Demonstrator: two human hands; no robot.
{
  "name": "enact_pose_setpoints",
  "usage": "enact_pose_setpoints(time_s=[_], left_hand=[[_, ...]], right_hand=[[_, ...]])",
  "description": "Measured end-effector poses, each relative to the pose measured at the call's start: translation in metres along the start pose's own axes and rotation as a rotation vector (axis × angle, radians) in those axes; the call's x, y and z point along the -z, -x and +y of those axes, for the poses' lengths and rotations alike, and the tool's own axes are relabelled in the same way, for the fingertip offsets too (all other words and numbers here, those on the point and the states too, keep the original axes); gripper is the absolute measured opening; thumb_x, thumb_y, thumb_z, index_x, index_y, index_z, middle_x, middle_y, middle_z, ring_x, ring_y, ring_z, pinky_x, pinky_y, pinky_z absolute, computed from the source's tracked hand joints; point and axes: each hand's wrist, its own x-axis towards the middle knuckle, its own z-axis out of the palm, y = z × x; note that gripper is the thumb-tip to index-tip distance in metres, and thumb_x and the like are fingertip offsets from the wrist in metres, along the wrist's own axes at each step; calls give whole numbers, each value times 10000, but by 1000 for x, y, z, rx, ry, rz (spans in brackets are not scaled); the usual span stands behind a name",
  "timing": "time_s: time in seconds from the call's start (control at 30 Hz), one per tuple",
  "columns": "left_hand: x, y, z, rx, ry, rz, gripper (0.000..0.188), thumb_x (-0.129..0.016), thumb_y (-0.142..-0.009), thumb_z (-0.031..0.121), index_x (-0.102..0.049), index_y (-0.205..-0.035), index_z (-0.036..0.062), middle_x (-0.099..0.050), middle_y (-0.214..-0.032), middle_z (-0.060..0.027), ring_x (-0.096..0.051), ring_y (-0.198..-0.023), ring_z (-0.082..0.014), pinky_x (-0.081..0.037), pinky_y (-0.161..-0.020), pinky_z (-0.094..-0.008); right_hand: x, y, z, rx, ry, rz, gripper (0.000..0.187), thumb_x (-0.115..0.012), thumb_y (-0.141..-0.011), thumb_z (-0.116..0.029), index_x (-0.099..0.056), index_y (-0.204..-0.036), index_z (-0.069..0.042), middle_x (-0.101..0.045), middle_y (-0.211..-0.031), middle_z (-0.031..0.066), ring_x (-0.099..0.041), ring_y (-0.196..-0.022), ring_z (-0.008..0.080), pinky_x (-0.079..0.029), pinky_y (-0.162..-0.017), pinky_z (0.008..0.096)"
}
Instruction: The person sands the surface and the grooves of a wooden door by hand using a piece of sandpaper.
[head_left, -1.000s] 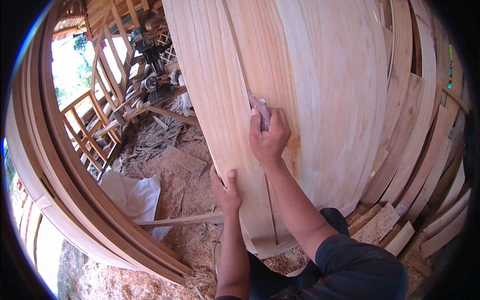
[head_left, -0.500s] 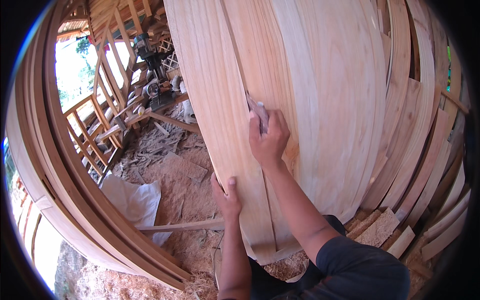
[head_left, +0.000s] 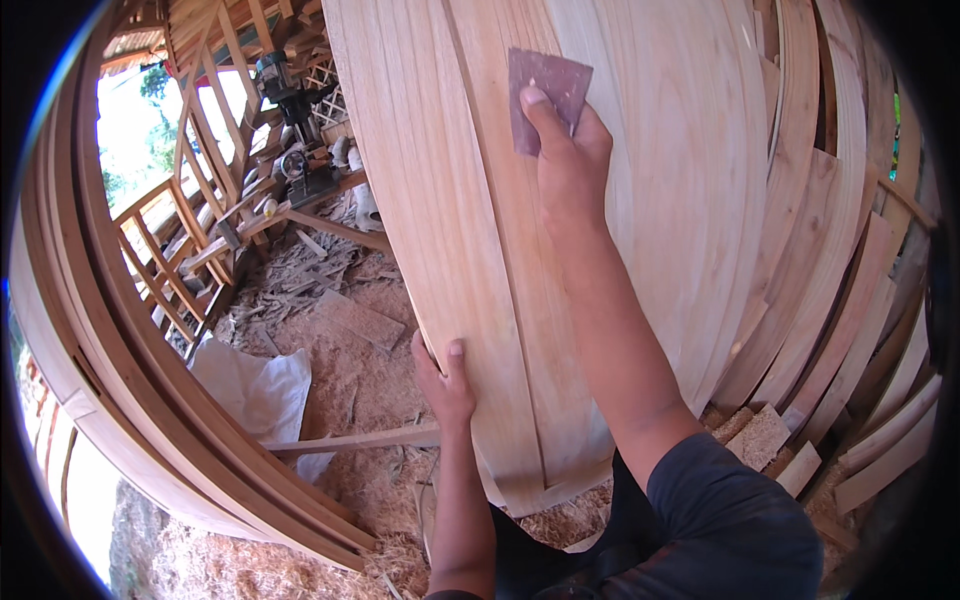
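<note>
The right hand (head_left: 574, 165) has its grip closed on a purplish-brown sheet of sandpaper (head_left: 552, 85), thumb flat on the near face and fingers tucked behind. The sheet is over the upper part of a broad pale wooden panel (head_left: 430, 170), just right of the dark seam (head_left: 508, 290) that runs lengthwise down it (whether paper and wood touch, I cannot tell). The left hand (head_left: 447, 388) has its grip partly curled at the panel's left edge, low down, thumb on the top face and fingers along the side.

Beyond that left edge there is open room above a floor (head_left: 370, 375) strewn with shavings, bounded on the far left by curved wooden frames (head_left: 150, 370). A narrow lath (head_left: 350, 438) crosses this gap at a low level, with a white cloth (head_left: 265, 395) beside it. To the right of the sheet, bare wood extends as far as a crowded row of planks (head_left: 815, 260); the panel's lower end comes near the person's dark clothing (head_left: 730, 520). Any lettering on the dark machine (head_left: 295, 120) at upper left is too small to tell.
</note>
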Motion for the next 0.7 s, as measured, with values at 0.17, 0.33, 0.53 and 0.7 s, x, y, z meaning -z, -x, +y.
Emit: enact_pose_setpoints(time_s=[0.17, 0.33, 0.53, 0.7], left_hand=[[-2, 0, -6, -23, -30, 4, 712, -636, -1021, 522, -511, -1421, -53, -664, -1239, -250, -660, -1141, -344, -501, -983, -463], [-2, 0, 1, 10, 23, -17, 710, -645, -1021, 511, -507, -1432, -50, -661, -1245, -247, -653, -1155, -340, -495, -1001, -458], [2, 0, -9, 9, 11, -8, 726, -647, -1021, 516, -498, -1448, -52, -650, -1273, -244, -644, -1173, -337, -487, -1020, -451], [1, 1, -10, 14, 18, -4, 746, -640, -1020, 539, -496, -1451, -53, -650, -1277, -242, -643, -1175, -334, -487, -1021, -451]], right_hand=[[63, 136, 47, 98, 414, -14, 209, -769, -953, -177, -653, -913, -9, -611, -770, 91, -605, -685, 218, -471, -630, 389], [75, 179, 74, 341, 696, 1, 189, -769, -910, -119, -611, -871, -23, -566, -768, 138, -551, -681, 373, -416, -631, 499], [20, 95, 63, 482, 669, 32, 158, -727, -899, -109, -597, -899, -18, -584, -821, 151, -590, -707, 382, -439, -636, 513], [-37, 1, 34, 555, 683, 77, 163, -701, -915, -151, -609, -903, -16, -632, -859, 167, -631, -708, 393, -483, -655, 520]])
